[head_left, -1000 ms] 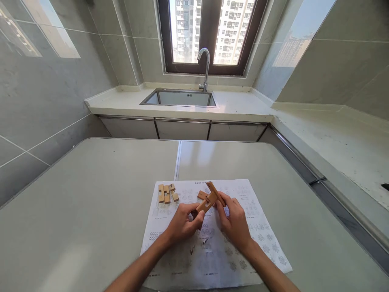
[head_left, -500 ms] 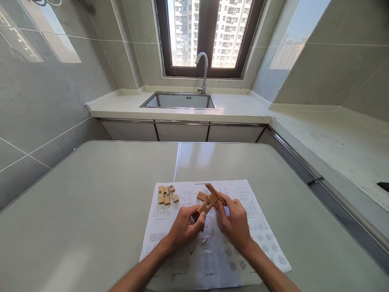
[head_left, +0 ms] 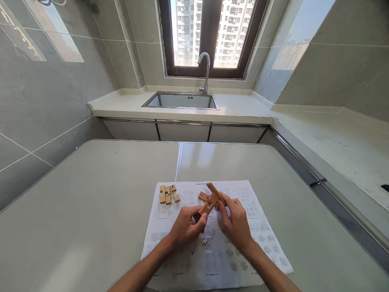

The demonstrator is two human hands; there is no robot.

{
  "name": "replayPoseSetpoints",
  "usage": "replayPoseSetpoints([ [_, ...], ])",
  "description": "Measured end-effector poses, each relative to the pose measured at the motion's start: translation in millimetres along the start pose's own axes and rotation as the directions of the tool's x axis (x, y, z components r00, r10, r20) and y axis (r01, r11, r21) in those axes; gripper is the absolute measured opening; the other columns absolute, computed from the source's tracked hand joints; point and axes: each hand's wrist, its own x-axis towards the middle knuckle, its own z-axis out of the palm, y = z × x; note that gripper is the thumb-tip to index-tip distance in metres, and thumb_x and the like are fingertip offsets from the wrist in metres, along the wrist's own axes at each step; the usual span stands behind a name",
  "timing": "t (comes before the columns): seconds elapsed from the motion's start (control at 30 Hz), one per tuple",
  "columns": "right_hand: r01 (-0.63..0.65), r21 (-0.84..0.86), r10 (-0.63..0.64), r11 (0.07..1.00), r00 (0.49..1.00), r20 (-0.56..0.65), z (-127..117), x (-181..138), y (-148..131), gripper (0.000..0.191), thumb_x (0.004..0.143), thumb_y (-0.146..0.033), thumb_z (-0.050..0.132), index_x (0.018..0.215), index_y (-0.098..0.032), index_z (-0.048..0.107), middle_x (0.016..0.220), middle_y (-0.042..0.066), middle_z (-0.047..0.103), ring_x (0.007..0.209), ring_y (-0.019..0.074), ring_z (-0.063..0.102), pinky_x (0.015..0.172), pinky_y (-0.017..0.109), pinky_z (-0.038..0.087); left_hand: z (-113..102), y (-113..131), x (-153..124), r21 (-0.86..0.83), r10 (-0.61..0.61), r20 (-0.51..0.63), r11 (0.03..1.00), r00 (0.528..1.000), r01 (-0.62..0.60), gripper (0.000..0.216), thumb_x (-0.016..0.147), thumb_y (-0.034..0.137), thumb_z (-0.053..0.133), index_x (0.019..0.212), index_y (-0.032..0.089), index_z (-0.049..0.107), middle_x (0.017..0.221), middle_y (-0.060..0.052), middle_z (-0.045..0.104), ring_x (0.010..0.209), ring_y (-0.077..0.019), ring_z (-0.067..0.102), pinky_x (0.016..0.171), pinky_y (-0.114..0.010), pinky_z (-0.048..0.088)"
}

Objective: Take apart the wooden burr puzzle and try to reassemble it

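left hand (head_left: 186,226) pinching, right hand (head_left: 234,221) pinching, forearms converging

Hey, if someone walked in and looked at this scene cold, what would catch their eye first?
First, the two hands at the table's near middle: the left hand and right hand together hold notched wooden puzzle pieces crossed over each other, above a printed sheet. Left of them, a small cluster of loose wooden blocks lies on the sheet's far corner. Beyond, a steel sink with a curved faucet sits under a bright window.
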Motion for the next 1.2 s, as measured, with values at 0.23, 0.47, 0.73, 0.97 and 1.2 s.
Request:
replayPoseSetpoints([
  [0.23,0.054,0.015,-0.054,0.998,0.998,0.010,-3,3,-1,0.034,0.109,-0.029,0.046,0.136,-0.023,0.065,0.093,0.005,0.079,0.076,0.0233,0.065,0.075,0.039,0.055,-4,2,0,0.000,0.021,0.034,1.000,0.999,-0.021,0.040,0.098,0.041,0.051,0.066,0.017,0.056,0.057,-0.001,0.060,0.055,-0.0137,0.056,0.052,-0.023,0.036],
  [0.47,0.030,-0.052,-0.032,0.998,0.999,-0.043,0,-1,2,0.034,0.108,-0.031,0.046,0.134,-0.024,0.067,0.114,0.008,0.080,0.085,0.0264,0.067,0.077,0.041,0.056,4,-2,-1,0.026,0.018,-0.007,0.999,1.000,-0.018,0.035,0.098,0.034,0.048,0.068,0.017,0.053,0.057,0.000,0.060,0.053,-0.0127,0.056,0.054,-0.023,0.040],
  [0.73,-0.021,-0.048,0.019,0.999,0.999,-0.039,3,-3,2,0.037,0.108,-0.034,0.047,0.138,-0.023,0.066,0.105,0.008,0.080,0.083,0.0267,0.065,0.078,0.042,0.056,11,-3,-4,0.043,0.031,-0.042,0.999,0.999,-0.029,0.034,0.098,0.032,0.049,0.067,0.018,0.050,0.056,0.002,0.057,0.052,-0.0113,0.051,0.055,-0.023,0.038],
  [0.97,-0.007,-0.003,0.007,1.000,1.000,0.000,1,-2,3,0.036,0.108,-0.032,0.046,0.138,-0.025,0.065,0.106,0.008,0.080,0.089,0.0276,0.064,0.081,0.044,0.057,7,-4,-3,0.020,0.059,-0.013,0.998,0.998,-0.059,0.035,0.099,0.035,0.049,0.068,0.019,0.043,0.058,0.005,0.043,0.054,-0.0097,0.038,0.054,-0.023,0.031],
  [1.2,0.028,0.023,-0.028,0.999,0.999,0.021,0,1,1,0.036,0.108,-0.029,0.045,0.138,-0.025,0.065,0.093,0.006,0.078,0.085,0.0262,0.064,0.079,0.042,0.057,-3,2,0,-0.005,0.049,0.025,0.999,0.998,-0.049,0.038,0.098,0.042,0.047,0.069,0.021,0.035,0.062,0.005,0.031,0.057,-0.0098,0.029,0.052,-0.024,0.024],
])
